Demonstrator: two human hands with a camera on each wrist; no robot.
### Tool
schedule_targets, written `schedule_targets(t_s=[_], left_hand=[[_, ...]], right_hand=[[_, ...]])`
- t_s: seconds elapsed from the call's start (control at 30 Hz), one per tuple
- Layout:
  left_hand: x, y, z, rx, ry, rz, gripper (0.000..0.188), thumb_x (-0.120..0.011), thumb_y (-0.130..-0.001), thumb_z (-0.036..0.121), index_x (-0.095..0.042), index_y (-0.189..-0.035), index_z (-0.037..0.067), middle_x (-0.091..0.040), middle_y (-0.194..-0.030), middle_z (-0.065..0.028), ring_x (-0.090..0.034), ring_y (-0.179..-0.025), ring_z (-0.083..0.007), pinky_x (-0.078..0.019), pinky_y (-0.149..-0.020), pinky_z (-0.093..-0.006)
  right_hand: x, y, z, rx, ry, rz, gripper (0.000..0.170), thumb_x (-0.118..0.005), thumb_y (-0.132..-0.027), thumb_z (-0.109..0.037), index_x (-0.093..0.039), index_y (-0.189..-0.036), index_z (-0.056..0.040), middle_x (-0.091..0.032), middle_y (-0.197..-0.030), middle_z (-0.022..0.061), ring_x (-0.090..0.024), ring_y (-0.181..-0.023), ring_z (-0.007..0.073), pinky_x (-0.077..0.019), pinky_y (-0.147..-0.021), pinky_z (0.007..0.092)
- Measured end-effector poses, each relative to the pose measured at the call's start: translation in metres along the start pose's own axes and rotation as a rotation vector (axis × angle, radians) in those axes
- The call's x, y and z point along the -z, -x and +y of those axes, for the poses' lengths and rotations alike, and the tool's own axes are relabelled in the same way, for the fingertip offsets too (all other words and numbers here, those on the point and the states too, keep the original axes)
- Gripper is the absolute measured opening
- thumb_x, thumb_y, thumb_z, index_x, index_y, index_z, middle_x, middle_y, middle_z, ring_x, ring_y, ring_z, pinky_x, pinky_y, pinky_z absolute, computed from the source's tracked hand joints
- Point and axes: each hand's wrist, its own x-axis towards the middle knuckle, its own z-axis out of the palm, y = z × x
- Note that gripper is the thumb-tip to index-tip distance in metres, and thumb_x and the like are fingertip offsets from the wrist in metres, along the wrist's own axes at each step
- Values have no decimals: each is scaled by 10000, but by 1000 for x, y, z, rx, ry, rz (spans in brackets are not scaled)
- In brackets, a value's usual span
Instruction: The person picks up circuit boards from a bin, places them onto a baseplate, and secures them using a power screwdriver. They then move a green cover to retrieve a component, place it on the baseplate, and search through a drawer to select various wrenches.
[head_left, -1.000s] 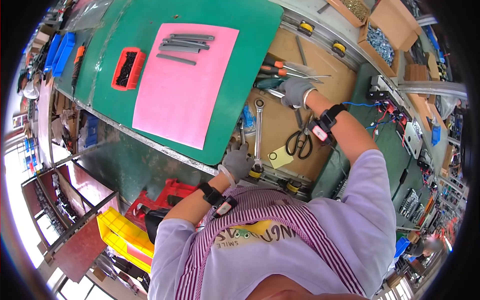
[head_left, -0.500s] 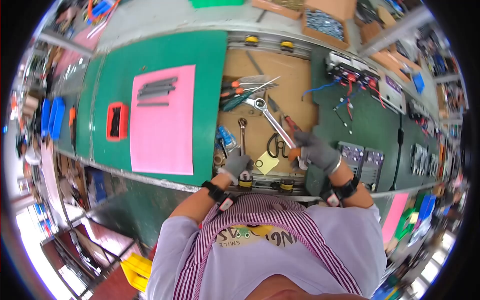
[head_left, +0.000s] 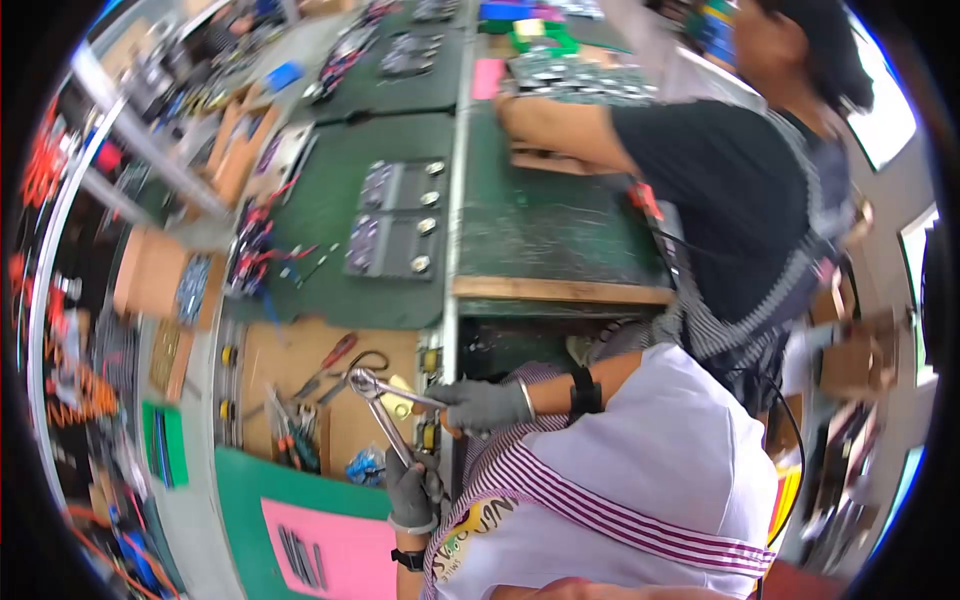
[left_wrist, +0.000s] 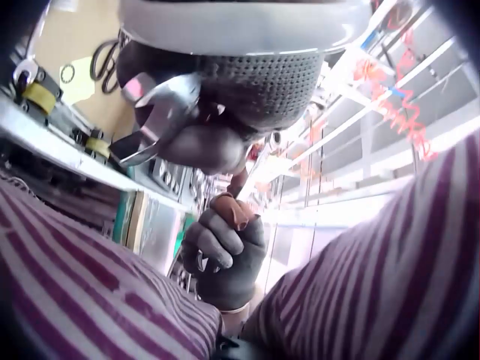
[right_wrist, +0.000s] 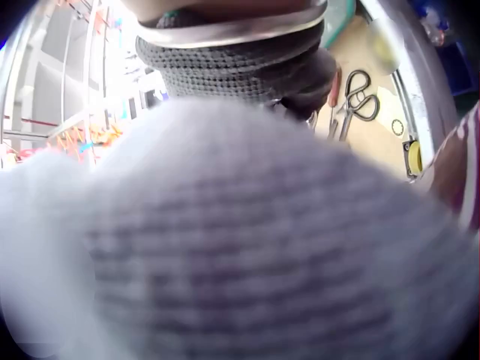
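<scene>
My gloved left hand (head_left: 415, 490) grips a silver combination wrench (head_left: 392, 432), its ring end pointing away from me. In the left wrist view, the wrench's open jaw (left_wrist: 165, 112) sticks out beside the gloved fingers. My gloved right hand (head_left: 485, 403) holds a second silver wrench (head_left: 418, 398), most of its handle hidden by the glove. The two wrenches cross near the ring end, in front of my apron. Black-handled scissors (right_wrist: 361, 101) and a red-handled tool (head_left: 340, 350) lie in the shallow tray below the hands.
Screwdrivers (head_left: 290, 440) and a blue packet (head_left: 365, 465) lie in the tray (head_left: 270, 355). Grey strips (head_left: 300, 555) rest on a pink sheet (head_left: 350, 570). Grey units (head_left: 395, 240) and wiring (head_left: 255, 255) occupy the green bench. Another person (head_left: 740, 190) works close on the right.
The head view has swung right, bringing the other person in. My right hand left the screwdrivers and took a wrench. Both wrenches have moved up and together from the tray.
</scene>
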Motion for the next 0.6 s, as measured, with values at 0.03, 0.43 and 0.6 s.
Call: schedule_targets(t_s=[0.03, 0.43, 0.6], left_hand=[[-6, 0, -7, 55, 37, -71, 177, -460, -839, 161, -374, -954, 56, -427, -562, -42, -351, -350, -86, -302, -307, -201], [-87, -19, -23, 265, -199, -292, 353, -493, -875, 367, -425, -1054, 70, -452, -612, -17, -378, -382, -88, -313, -328, -219], [-103, -6, -26, 319, -252, -292, 339, -478, -884, 377, -467, -1011, 62, -446, -571, 0, -403, -403, -75, -337, -349, -215]], right_hand=[[-1, 20, 10, 60, 31, 46, 496, -449, -741, -108, -450, -1232, -179, -513, -652, 15, -448, -467, 81, -393, -447, 215], [17, 130, 72, 163, 217, 136, 493, -471, -776, -135, -423, -1265, -93, -567, -703, 43, -541, -575, 107, -459, -530, 241], [24, 121, 84, 199, 452, 86, 496, -495, -746, -158, -453, -1231, -63, -582, -749, 93, -563, -587, 158, -465, -550, 294]])
